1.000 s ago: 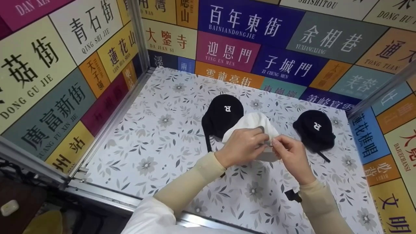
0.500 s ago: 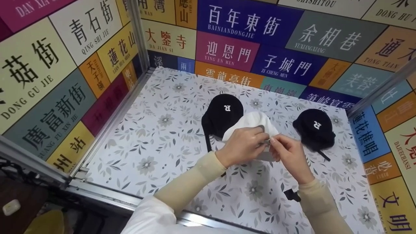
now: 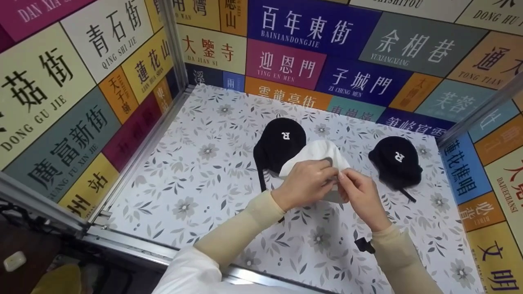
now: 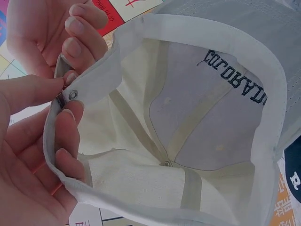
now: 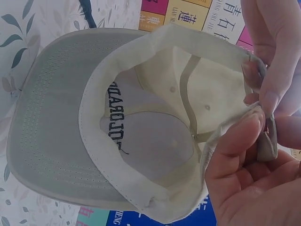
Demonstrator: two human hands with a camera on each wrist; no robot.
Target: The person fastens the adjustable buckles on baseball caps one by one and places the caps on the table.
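Note:
Both hands are at the back strap of a white baseball cap (image 3: 314,150), held up above the table. My left hand (image 3: 306,183) pinches the strap between thumb and fingers, several of its fingers inside the sweatband. Close beside it, my right hand (image 3: 361,192) pinches the loose strap end (image 5: 268,147). A small metal eyelet (image 4: 73,95) shows on the band right by the fingertips. In both wrist views the cap's inside faces the camera, with dark stitched lettering (image 4: 235,77) at the front and a grey brim (image 5: 51,122). The fingers partly hide the strap fastening.
A black cap (image 3: 284,141) with a white letter stands just behind the white one, its strap hanging left. Another black cap (image 3: 395,161) lies to the right. The floral tabletop (image 3: 163,204) is enclosed by sign-covered walls (image 3: 286,65) and a metal front rail (image 3: 135,247).
My right hand has shifted slightly left, its fingertips coming closer to the left hand's at the strap. The left hand and the black caps have hardly moved.

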